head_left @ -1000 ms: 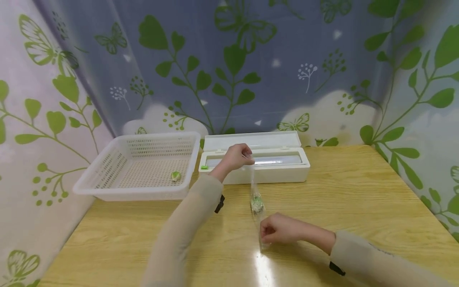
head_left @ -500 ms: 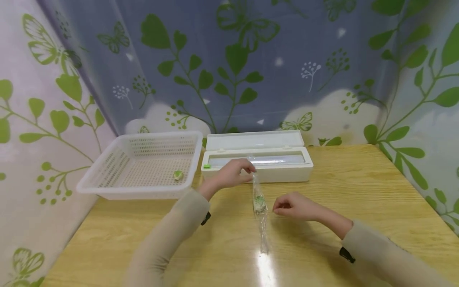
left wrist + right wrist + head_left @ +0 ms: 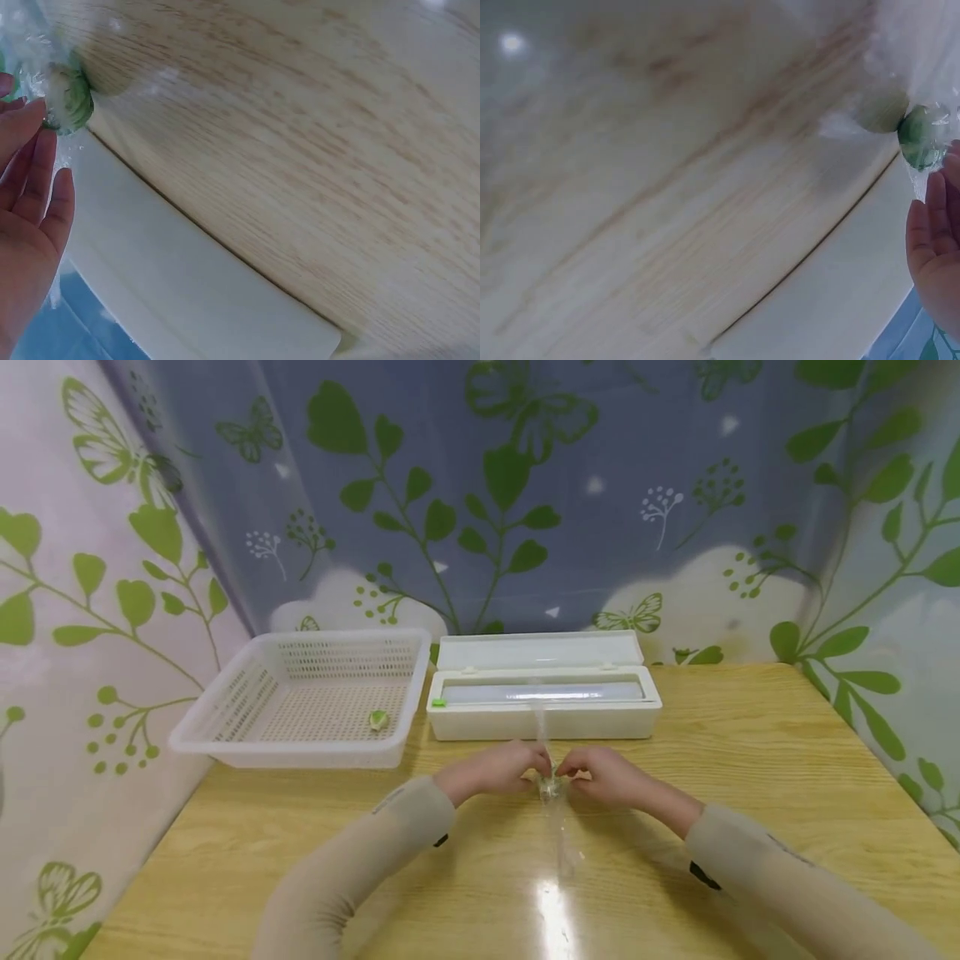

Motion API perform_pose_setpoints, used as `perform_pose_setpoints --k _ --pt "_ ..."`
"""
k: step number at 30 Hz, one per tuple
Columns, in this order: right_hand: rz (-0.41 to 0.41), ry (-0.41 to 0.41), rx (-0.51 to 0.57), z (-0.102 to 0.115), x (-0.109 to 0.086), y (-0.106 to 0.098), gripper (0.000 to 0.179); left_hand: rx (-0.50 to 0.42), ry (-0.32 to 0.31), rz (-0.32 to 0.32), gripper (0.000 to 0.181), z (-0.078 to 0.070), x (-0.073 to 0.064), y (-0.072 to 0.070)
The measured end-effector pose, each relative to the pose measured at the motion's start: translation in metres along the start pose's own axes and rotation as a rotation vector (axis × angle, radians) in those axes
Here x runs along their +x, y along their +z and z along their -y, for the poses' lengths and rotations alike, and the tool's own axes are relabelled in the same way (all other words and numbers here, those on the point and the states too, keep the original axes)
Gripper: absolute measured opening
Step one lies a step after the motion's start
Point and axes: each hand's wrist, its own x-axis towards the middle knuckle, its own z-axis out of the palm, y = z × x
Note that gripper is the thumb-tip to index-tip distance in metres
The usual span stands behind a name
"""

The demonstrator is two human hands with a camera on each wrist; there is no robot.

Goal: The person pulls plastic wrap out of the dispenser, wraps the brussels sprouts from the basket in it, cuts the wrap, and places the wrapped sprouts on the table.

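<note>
I have the small green vegetable (image 3: 551, 790) between the two hands, at the fingertips, with clear plastic wrap (image 3: 560, 837) around it. The left hand (image 3: 497, 768) pinches the wrap between thumb and finger, just beside the vegetable. The right hand (image 3: 611, 776) has its fingertips at the opposite side; I cannot tell whether they grip the wrap or only touch it. From there I see the strip stretch toward me over the table (image 3: 735, 752) and back toward the white box (image 3: 540, 725), whose lid is raised. Left of the box, another vegetable (image 3: 378, 720) lies in the basket (image 3: 285, 750).
</note>
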Motion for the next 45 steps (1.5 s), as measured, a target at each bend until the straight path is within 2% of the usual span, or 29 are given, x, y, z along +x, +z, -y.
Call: perform_pose_setpoints --k 4,12,15,21,23,28,30,34,38,43,45 --pt "0.009 0.02 -0.009 -0.001 0.002 -0.001 0.024 -0.001 -0.02 -0.018 0.028 0.002 0.004 0.003" --pt "0.029 0.093 0.078 -0.002 0.005 -0.001 0.029 -0.039 -0.135 -0.06 0.033 0.002 0.009 0.008" --pt "0.023 0.086 0.087 -0.004 0.006 0.0 0.03 -0.029 -0.149 -0.089 0.03 0.001 0.01 0.01" --pt "-0.015 0.058 0.094 -0.009 0.007 0.005 0.019 -0.039 -0.18 -0.136 0.023 0.001 0.012 0.012" --pt "-0.026 0.05 0.113 -0.009 0.008 0.005 0.017 -0.065 -0.197 -0.145 0.023 0.001 0.012 0.012" --pt "-0.043 0.051 0.174 -0.011 0.01 0.008 0.011 -0.243 -0.275 -0.165 0.02 0.001 0.012 0.013" --pt "-0.041 0.063 0.195 -0.011 0.012 0.009 0.007 -0.287 -0.307 -0.17 0.019 0.002 0.012 0.013" --pt "-0.034 0.108 0.231 -0.01 0.015 0.008 0.003 -0.254 -0.286 -0.156 0.02 0.003 0.012 0.014" --pt "-0.035 0.16 0.26 -0.007 0.018 0.007 0.003 -0.215 -0.225 -0.158 0.017 0.004 0.012 0.015" --pt "-0.052 0.172 0.207 -0.007 0.022 0.008 0.007 -0.156 -0.201 -0.193 0.007 0.004 0.014 0.016" --pt "-0.059 0.176 0.184 -0.008 0.023 0.01 0.009 -0.146 -0.219 -0.199 0.006 0.003 0.014 0.016"
